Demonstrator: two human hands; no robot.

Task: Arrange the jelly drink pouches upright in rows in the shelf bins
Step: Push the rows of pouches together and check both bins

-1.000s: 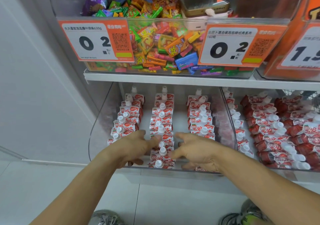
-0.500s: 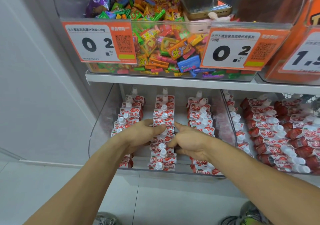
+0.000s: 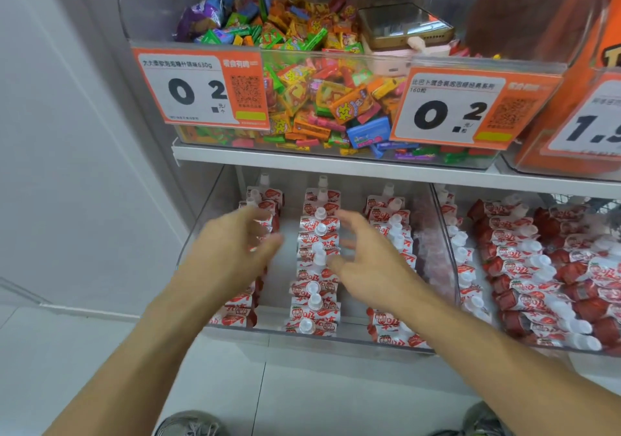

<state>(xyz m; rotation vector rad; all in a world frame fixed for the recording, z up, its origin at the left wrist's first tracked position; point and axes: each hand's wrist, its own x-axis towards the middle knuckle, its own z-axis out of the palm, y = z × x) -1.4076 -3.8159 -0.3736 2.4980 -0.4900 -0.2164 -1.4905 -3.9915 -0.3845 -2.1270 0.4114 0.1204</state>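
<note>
Pouches (image 3: 317,257) stand in three rows in the bin (image 3: 235,329); left hand (image 3: 232,250) and right hand (image 3: 364,254) hover, fingers apart, under the candy bin (image 3: 336,65).

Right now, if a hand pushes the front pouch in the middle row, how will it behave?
The front pouch looks like soft film, so it probably flexes, not slides. Its hard white cap sits on top, so it may tip. Packed neighbours behind would likely prop it up.
</note>
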